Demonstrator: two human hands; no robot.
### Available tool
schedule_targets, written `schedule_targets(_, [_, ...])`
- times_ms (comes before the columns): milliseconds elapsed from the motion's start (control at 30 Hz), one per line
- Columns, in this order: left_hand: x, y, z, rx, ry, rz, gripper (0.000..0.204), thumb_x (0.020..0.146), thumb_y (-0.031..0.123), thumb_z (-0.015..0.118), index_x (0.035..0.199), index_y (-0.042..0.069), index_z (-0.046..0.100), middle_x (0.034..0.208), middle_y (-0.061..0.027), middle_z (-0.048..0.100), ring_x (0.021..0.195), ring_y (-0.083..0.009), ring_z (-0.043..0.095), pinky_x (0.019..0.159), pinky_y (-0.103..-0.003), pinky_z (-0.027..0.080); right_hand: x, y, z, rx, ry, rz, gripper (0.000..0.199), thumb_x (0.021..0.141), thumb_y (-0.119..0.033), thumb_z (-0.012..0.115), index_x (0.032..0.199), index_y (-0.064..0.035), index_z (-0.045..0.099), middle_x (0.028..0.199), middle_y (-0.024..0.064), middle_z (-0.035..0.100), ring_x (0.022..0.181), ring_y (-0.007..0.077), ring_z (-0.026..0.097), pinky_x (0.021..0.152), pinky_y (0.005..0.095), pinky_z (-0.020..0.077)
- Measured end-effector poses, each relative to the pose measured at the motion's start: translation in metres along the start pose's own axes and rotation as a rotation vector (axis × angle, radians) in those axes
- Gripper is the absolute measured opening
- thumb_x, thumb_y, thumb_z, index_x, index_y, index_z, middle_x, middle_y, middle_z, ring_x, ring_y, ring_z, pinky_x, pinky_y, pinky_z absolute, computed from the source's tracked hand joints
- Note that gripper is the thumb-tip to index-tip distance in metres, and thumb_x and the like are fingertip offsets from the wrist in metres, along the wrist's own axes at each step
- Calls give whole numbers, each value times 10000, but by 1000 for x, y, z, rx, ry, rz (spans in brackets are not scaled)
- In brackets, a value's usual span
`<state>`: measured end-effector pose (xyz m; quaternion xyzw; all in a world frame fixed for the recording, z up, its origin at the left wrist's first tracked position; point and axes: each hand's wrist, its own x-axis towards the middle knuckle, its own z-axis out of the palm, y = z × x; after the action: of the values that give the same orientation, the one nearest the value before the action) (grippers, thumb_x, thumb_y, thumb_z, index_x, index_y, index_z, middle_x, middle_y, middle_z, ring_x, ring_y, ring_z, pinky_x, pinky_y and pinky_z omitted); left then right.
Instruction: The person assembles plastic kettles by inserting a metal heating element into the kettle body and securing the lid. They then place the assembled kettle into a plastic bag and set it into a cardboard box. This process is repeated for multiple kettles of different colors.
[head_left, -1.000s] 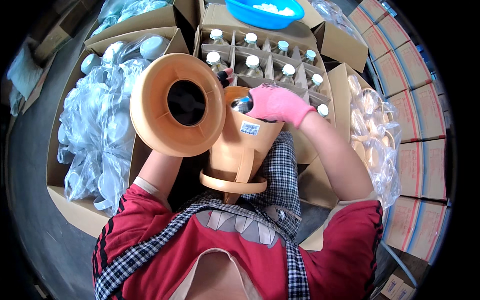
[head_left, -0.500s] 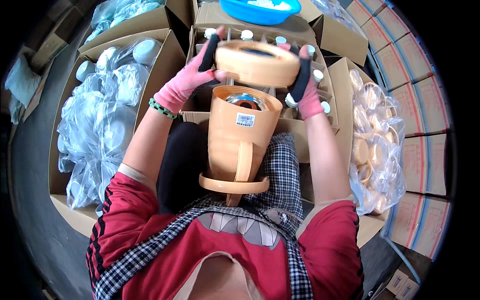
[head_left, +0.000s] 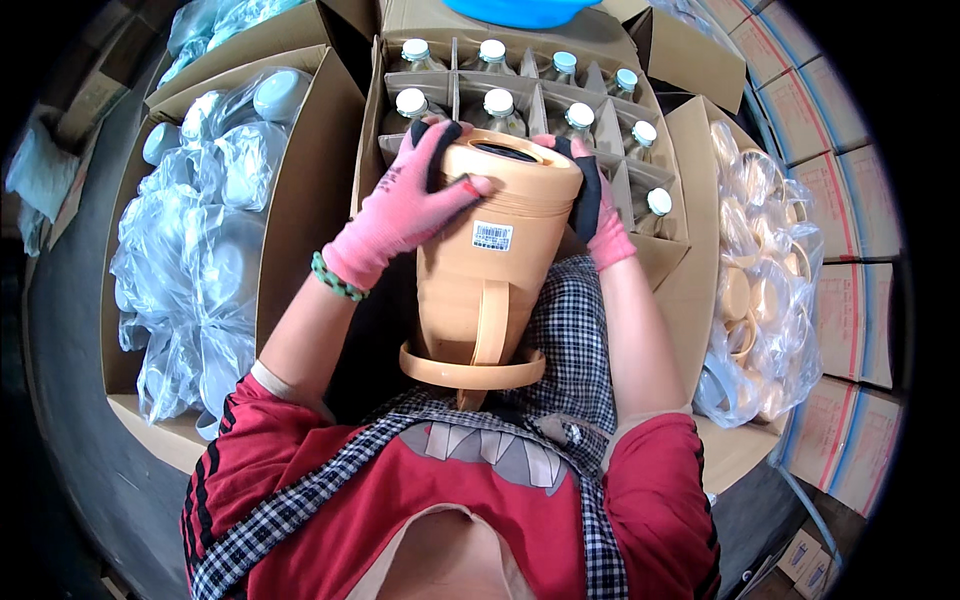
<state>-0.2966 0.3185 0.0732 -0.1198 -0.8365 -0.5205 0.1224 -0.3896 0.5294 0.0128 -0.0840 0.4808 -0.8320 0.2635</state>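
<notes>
A peach plastic thermos jug point(head_left: 480, 290) stands between my legs, its handle facing me and a wide rim at its lower end. On its upper end sits a matching ring-shaped thermos base point(head_left: 535, 172) with a dark round middle. My left hand point(head_left: 405, 195), in a pink glove with dark fingers, grips the base's left side, thumb across its near face. My right hand point(head_left: 600, 205) holds its right side, with the fingertips partly hidden behind it. A white printed label point(head_left: 492, 236) is stuck on the jug just below the base.
Ahead, a divided carton point(head_left: 672, 250) holds several glass bottles point(head_left: 497, 112) with white or pale blue caps. Bagged pale grey parts point(head_left: 230, 255) fill a carton at left; bagged peach parts point(head_left: 745, 290) lie at right. A blue basin point(head_left: 525, 10) is at the far edge, stacked cartons point(head_left: 850, 310) far right.
Both hands have brought the ring-shaped base down from above the jug onto its open upper end. The shiny inside seen before is now covered.
</notes>
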Motion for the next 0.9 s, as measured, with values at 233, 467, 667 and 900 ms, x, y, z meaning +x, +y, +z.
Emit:
schedule_targets(233, [-11,22,8,215,-55,-104,672,706,394,636,1183,12,358,1168,-298,330,1067,-395,402,864,-381,382,-15,1,3,44,-7,2,456,899,-374,304,1109,1,455,1076,118,528,967,186,515,868,281,394])
schedule_targets(467, [1,-57,-20,-925,-374,-232,547,838,475,414,1163,34,406,1136,-97,479,1003,-150,487,841,-264,406,-63,4,61,-801,370,-412,505,865,-456,356,1094,-24,480,1084,159,469,1027,266,422,913,351,295])
schedule_targets(667, [12,-40,2,-627,-33,-248,388,883,315,403,1060,-10,522,1062,-100,540,952,-151,519,840,-260,395,-47,-34,50,-839,592,-296,572,839,-509,383,1116,-14,459,998,138,480,1009,231,430,913,341,305])
schedule_targets(900, [18,-61,-1,-1151,40,-713,459,884,381,394,958,-40,559,850,-80,599,724,-102,562,632,-200,434,-46,1,68,-763,299,-430,579,805,-556,399,988,-24,538,967,75,529,903,170,480,807,287,376])
